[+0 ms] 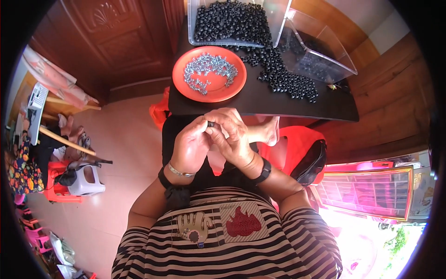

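Note:
My left hand (pixel 189 148) and my right hand (pixel 233 140) meet in front of my body, just short of the table's near edge. Between their fingertips is a small dark round piece (pixel 210 124), pinched from both sides; its finer shape is too small to tell. Beyond the hands, an orange-red plate (pixel 182 86) holds many small silvery metal pieces (pixel 217 65). Loose black ring-shaped pieces (pixel 283 76) spread over the table to the right of the plate. More of them fill a clear plastic bin (pixel 277 28) at the back.
Another clear bin (pixel 341 60) lies at the right of the dark table (pixel 306 108). A red stool with a black bag (pixel 312 162) stands to my right. At the left are a grey stool (pixel 87 180) and another person's legs (pixel 67 130).

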Available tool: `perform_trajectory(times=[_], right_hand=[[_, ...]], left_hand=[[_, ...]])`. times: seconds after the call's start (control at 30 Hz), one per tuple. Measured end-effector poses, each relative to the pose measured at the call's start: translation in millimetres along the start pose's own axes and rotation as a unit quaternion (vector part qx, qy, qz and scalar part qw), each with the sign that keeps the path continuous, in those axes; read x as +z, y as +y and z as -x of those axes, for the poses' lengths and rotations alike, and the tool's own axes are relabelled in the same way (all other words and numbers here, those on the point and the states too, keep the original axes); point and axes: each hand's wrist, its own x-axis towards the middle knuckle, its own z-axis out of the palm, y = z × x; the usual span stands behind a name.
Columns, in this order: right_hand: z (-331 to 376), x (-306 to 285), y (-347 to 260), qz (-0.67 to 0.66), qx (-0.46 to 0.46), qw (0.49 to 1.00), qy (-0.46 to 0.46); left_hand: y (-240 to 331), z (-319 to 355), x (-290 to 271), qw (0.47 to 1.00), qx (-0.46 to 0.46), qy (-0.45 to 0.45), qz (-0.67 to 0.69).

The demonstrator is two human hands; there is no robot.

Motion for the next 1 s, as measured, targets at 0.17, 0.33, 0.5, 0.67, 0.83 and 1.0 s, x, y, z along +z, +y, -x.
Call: perform_trajectory(times=[0.17, 0.33, 0.5, 0.67, 0.83, 1.0], right_hand=[[-61.8, -61.1, 8.5, 0.118, -0.009, 0.993, -0.009], [-149.8, -156.5, 38.7, 0.383, -0.07, 0.912, 0.127], [-183.8, -202.3, 85.5, 0.574, -0.111, 0.797, 0.15], [-163.5, -138.8, 98.7, 0.452, -0.057, 0.89, -0.017], [-171.4, -87.1, 149.0, 0.386, 0.126, 0.888, -0.217], [-172.6, -56.4, 190.4, 0.422, 0.091, 0.861, -0.27]], left_hand=[[16.0, 3.6, -7.3, 0.999, -0.04, 0.019, -0.002], [21.0, 10.5, -20.5, 0.999, -0.047, 0.027, -0.004], [21.8, 11.6, -21.8, 0.998, -0.05, 0.047, -0.004], [23.0, 13.1, -25.7, 0.997, -0.047, 0.067, -0.006], [22.5, 14.5, -28.0, 0.996, -0.056, 0.067, -0.006], [23.4, 16.4, -30.7, 0.996, -0.048, 0.076, 0.001]])
